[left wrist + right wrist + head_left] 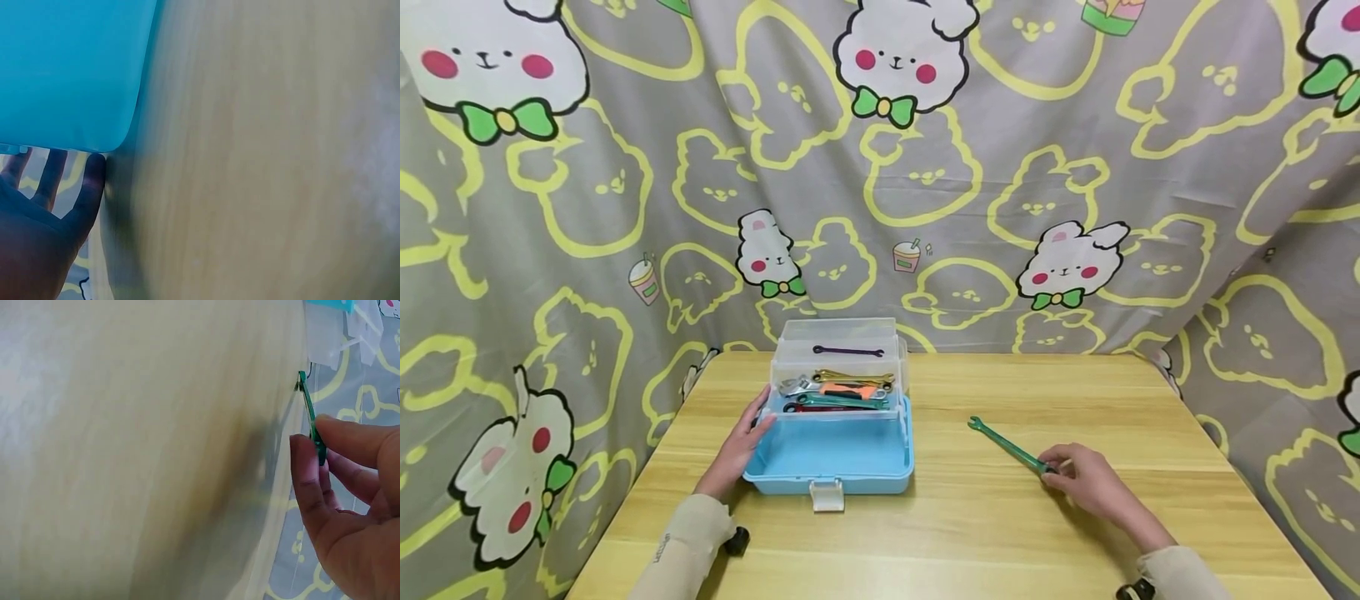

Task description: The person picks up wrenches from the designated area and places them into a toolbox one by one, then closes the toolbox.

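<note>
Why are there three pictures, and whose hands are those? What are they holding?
There's no robot here, just a person's two bare hands. The big picture comes from a camera on the person's head, looking forward and down. The smaller two come from wrist cameras, one for each hand.

On the yellowish wooden table stands an open light-blue plastic box. Its see-through plastic trays hold colourful metal wrenches and other bits. The left hand touches the box's side. The right hand pinches one end of a long green metal wrench. Behind hangs a grey cloth curtain with cartoon animals.
</note>
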Demonstrator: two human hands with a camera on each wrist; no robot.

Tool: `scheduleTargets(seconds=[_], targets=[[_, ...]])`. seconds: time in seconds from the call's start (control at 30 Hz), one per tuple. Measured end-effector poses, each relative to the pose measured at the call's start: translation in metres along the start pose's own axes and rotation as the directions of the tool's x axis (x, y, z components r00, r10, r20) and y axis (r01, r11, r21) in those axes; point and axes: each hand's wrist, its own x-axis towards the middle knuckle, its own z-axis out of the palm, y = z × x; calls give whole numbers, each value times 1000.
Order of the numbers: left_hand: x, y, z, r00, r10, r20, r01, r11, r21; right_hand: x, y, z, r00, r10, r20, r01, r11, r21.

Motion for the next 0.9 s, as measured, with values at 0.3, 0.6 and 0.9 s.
scheduleTargets(seconds=[0.3,0.6,0.9], targets=[[0,-3,1,999,36,-16,-36,999,13,3,-4,-9,999,31,29,-33,999,39],[2,-4,0,999,34,-16,-34,999,16,4,-7,-10,996,22,83,-37,981,190],[0,-1,1,1000,-3,3,3,1000,2,7,-10,-15,995,50,81,-76,931,356]])
